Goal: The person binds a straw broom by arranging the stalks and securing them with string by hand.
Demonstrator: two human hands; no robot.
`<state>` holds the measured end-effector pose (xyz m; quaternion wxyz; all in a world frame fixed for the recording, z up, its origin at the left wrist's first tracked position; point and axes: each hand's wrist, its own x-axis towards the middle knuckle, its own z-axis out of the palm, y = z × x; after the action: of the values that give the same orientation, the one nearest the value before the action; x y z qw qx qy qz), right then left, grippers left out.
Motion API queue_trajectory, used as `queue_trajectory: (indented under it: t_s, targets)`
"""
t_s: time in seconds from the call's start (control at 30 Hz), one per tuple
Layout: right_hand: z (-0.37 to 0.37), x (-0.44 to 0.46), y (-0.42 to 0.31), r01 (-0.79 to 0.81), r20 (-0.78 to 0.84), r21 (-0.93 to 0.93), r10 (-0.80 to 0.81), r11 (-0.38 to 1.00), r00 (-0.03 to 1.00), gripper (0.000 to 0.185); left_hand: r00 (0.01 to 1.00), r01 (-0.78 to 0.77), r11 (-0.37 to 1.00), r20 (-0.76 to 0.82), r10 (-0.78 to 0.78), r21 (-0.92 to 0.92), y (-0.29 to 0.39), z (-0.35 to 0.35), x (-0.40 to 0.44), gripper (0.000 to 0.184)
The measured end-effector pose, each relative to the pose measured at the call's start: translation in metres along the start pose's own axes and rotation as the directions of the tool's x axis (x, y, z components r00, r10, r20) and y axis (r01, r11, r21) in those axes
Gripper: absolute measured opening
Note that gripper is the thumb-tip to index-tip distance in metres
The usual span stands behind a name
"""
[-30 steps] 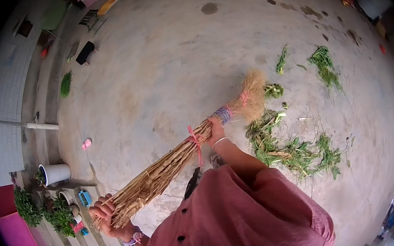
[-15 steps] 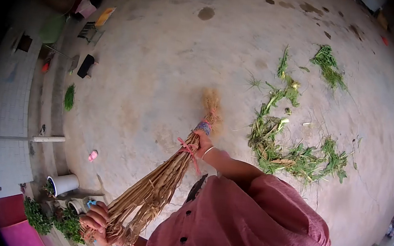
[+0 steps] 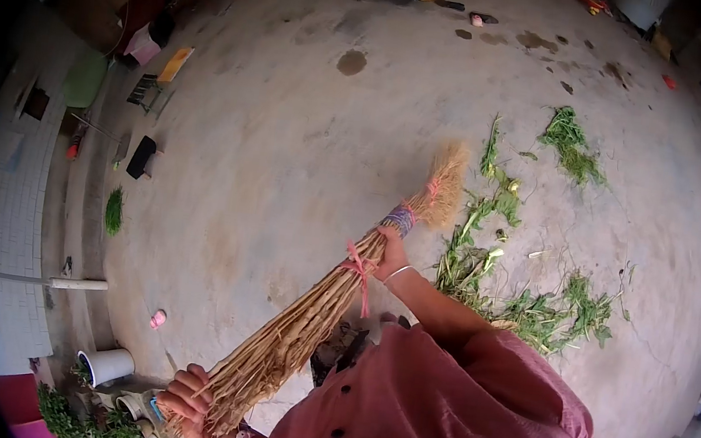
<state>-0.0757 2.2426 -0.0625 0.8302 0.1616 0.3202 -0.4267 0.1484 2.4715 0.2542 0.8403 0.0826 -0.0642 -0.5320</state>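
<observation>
A straw broom [image 3: 294, 322] made of bundled dry stalks slants across the view, tied with pink strips and a patterned band. My left hand [image 3: 186, 402] is closed round the butt end of its handle at the lower left. Further up, my right hand [image 3: 390, 254] grips the stalks just below the patterned band. The pale bristle head [image 3: 446, 187] fans out near the floor, close to the left side of the scattered green leaves and stalks [image 3: 472, 260]. Whether the bristles touch the leaves is hard to tell.
More leafy greens [image 3: 571, 145] lie on the concrete floor [image 3: 221, 203] at the right. On the left are a small black stool [image 3: 142, 157], a green bunch [image 3: 113, 210], a pink object [image 3: 158, 319], a white pot [image 3: 107, 366] and plants by a step.
The broom's bristle head has swung right toward the green leaves, and my right hand has moved right with it. My left hand has shifted slightly right. The camera view has tilted a little.
</observation>
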Motion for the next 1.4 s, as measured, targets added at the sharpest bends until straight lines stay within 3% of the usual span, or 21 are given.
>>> queue_trajectory:
  t_s: [0.03,0.07,0.1,0.17,0.2,0.33,0.47,0.53,0.6,0.67,0.73,0.8,0.87,0.93,0.97,1.1,1.27,1.33,1.4]
  targets:
    - [0.019,0.009,0.018,-0.078,0.047,-0.004,0.078,0.997,0.996,0.031,0.999,-0.027,0.976,-0.037,0.019,-0.218,0.011,0.012,0.005,0.023]
    - [0.034,0.026,0.038,-0.152,0.061,0.010,0.151,0.988,0.987,0.030,0.993,-0.114,0.993,0.026,0.115,-0.043,0.020,0.017,0.010,0.023]
    - [0.048,0.042,0.058,-0.227,0.076,0.024,0.224,0.974,0.972,0.029,0.883,-0.469,0.562,0.359,0.300,0.682,0.017,0.016,0.021,0.023]
    - [0.083,0.065,0.088,-0.310,0.062,0.006,0.309,0.951,0.949,0.024,0.811,-0.585,0.359,0.513,0.283,0.727,0.026,0.007,0.047,0.023]
    - [0.095,0.080,0.102,-0.380,0.104,0.002,0.378,0.925,0.920,0.024,0.805,-0.594,0.337,0.537,0.255,0.731,0.029,0.003,0.060,0.024]
    - [0.125,0.145,0.112,-0.342,0.003,-0.072,0.343,0.937,0.939,0.025,0.791,-0.602,0.281,0.606,0.081,0.748,0.040,-0.011,0.134,0.024]
    - [0.130,0.169,0.041,-0.276,-0.039,-0.010,0.276,0.961,0.960,0.023,0.782,-0.539,0.378,0.614,-0.109,0.753,0.037,-0.025,0.232,0.024]
    - [0.114,0.170,-0.010,-0.170,-0.063,0.009,0.170,0.985,0.983,0.024,0.836,-0.451,0.559,0.549,-0.009,0.696,-0.003,-0.028,0.284,0.018]
    - [0.109,0.171,-0.060,0.012,-0.110,-0.009,-0.013,1.000,0.994,0.025,0.868,-0.344,0.664,0.495,-0.047,0.664,-0.034,-0.045,0.336,0.019]
    - [0.095,0.191,-0.116,0.176,-0.272,0.074,-0.150,0.982,0.951,0.024,0.949,-0.157,0.738,0.308,-0.072,0.656,-0.077,-0.059,0.376,0.021]
    - [0.117,0.181,-0.153,0.333,-0.337,0.038,-0.302,0.942,0.892,0.026,0.935,-0.075,0.760,0.311,-0.172,0.646,-0.099,-0.070,0.404,0.023]
    - [0.127,0.162,-0.168,0.471,-0.423,0.004,-0.425,0.882,0.800,0.027,0.951,-0.049,0.796,0.273,-0.148,0.603,-0.108,-0.071,0.423,0.022]
    - [0.140,0.170,-0.170,0.475,-0.341,0.065,-0.428,0.878,0.837,0.027,0.965,-0.100,0.778,0.250,-0.076,0.621,-0.111,-0.060,0.431,0.019]
    - [0.179,0.184,-0.160,0.394,-0.268,0.151,-0.346,0.907,0.899,0.023,0.865,-0.154,0.754,0.456,-0.210,0.639,-0.088,-0.061,0.462,0.020]
    - [0.192,0.200,-0.153,0.356,-0.253,0.170,-0.308,0.919,0.917,0.023,0.948,-0.274,0.540,0.317,0.013,0.796,-0.082,-0.050,0.461,0.020]
    - [0.257,0.244,-0.126,0.178,-0.155,0.209,-0.147,0.962,0.977,0.021,0.834,-0.442,0.556,0.551,-0.034,0.703,-0.103,-0.009,0.501,0.020]
    - [0.282,0.276,-0.172,0.072,-0.136,0.206,-0.044,0.976,0.990,0.020,0.695,-0.463,0.563,0.675,-0.249,0.685,-0.171,0.013,0.549,0.020]
    - [0.261,0.269,-0.211,0.090,-0.169,0.209,-0.055,0.974,0.984,0.021,0.569,-0.387,0.617,0.704,-0.426,0.686,-0.200,0.018,0.577,0.020]
    - [0.229,0.254,-0.266,0.148,-0.175,0.280,-0.101,0.949,0.979,0.023,0.360,-0.246,0.665,0.703,-0.613,0.705,-0.231,0.015,0.608,0.020]
